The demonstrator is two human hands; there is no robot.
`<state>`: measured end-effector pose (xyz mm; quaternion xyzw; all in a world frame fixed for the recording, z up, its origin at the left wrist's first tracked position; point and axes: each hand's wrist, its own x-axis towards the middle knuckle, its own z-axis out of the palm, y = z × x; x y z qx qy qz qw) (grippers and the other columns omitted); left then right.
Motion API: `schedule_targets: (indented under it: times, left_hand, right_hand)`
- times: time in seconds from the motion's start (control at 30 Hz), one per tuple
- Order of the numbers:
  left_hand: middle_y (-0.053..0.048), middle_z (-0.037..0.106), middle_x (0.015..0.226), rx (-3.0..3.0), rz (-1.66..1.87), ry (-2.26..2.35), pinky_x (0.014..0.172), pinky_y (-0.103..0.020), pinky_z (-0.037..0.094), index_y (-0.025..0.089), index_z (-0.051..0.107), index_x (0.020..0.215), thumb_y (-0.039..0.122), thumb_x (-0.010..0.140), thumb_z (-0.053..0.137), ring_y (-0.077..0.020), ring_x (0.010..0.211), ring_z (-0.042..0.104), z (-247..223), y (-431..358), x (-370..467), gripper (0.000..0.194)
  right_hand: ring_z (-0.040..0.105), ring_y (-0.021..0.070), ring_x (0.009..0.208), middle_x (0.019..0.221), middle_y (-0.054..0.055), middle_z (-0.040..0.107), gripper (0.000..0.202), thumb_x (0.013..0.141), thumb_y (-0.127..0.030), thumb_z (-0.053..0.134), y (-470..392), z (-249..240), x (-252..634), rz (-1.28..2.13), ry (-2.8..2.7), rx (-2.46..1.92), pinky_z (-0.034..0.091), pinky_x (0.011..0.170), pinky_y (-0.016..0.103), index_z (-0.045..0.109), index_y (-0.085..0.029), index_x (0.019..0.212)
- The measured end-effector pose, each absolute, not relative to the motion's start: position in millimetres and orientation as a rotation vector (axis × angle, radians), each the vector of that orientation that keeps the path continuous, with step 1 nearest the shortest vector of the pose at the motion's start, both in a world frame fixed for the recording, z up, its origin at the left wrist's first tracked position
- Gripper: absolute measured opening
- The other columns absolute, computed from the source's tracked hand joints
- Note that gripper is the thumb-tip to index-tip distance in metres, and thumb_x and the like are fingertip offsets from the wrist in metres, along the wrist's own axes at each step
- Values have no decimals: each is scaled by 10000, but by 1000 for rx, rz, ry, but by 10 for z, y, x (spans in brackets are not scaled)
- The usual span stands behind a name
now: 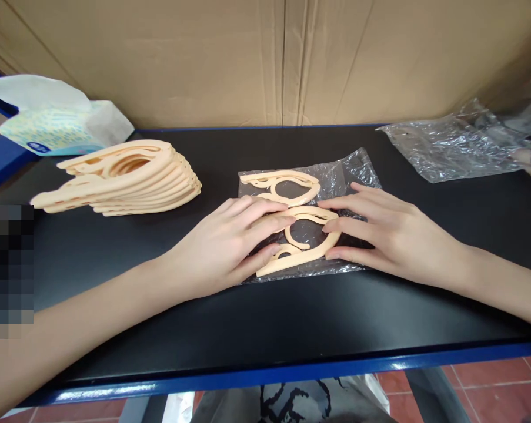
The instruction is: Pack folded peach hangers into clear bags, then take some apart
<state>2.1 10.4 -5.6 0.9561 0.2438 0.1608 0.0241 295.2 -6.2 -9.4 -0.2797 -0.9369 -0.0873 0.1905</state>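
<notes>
Two cream plastic folding hangers lie flat, one behind the other, with a clear plastic bag (353, 170) around or beneath them; which I cannot tell. The farther hanger (307, 178) touches the nearer hanger (309, 257). My left hand (230, 244) rests with spread fingers over the left part of the hangers. From the right, my right hand (393, 235) lies with its fingers apart, fingertips on the nearer hanger's right end and the bag. Left of my left hand sits a stack of the same cream hangers (159, 182).
A tissue pack (57, 126) stands at the back left of the black table (265, 329). More clear plastic bags (459, 147) lie at the back right, near part of another person's hand (527, 157). A cardboard wall (203, 59) rises behind the table.
</notes>
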Motion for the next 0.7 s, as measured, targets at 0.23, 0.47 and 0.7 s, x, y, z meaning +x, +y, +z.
schedule_targets:
  times: [0.23, 0.47, 0.7]
  left_hand:
    - [-149, 583, 1456, 2917, 467, 770, 1031, -395, 442, 130, 576, 1398, 263, 1077, 470, -278, 1308, 558, -51, 111, 23, 362]
    - [-134, 599, 1447, 2937, 454, 779, 1059, -377, 437, 121, 551, 1413, 231, 1073, 477, -265, 1331, 548, -52, 122, 15, 364]
    - [-124, 619, 1401, 2910, 530, 749, 1015, -351, 455, 130, 543, 1399, 159, 1041, 518, -236, 1239, 584, -31, 98, 3, 360]
  right_hand:
    - [742, 304, 1077, 1282, 186, 728, 185, 1024, -304, 540, -61, -45, 2948, -224, -2674, -775, 535, 1079, 571, 645, -153, 999]
    - [730, 289, 1101, 1280, 193, 721, 165, 1037, -300, 521, 0, -10, 3016, -114, -2715, -728, 540, 1075, 521, 588, -157, 991]
    - [705, 277, 1117, 1269, 162, 711, 135, 1035, -313, 532, 18, 23, 3060, 2, -2677, -672, 574, 988, 473, 550, -185, 996]
